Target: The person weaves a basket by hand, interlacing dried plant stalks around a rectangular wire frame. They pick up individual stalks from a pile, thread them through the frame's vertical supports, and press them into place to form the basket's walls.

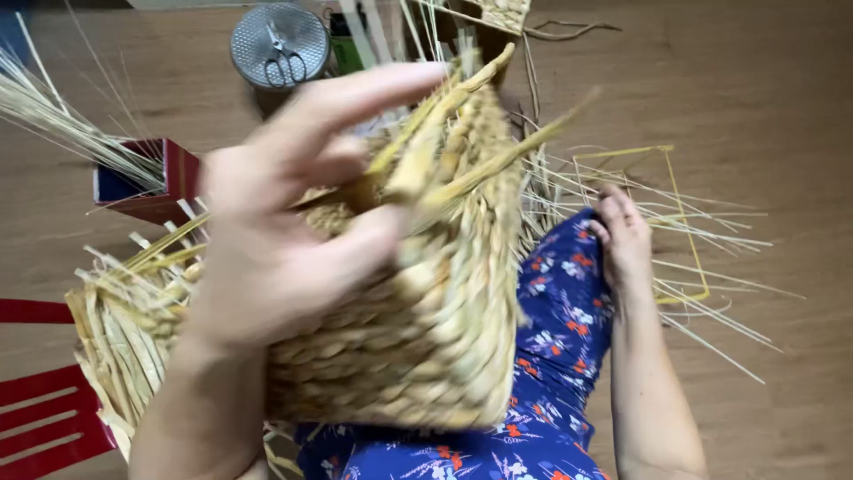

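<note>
Half-woven straw basket point(418, 311), pale tan braided rows, held up off the floor over the lap and tilted, loose unwoven strands sticking out at its top end and fanning out at lower left.

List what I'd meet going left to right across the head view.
Red chair slats → red-and-blue box → left hand → woven straw basket → right hand → yellow wire frame.
</note>
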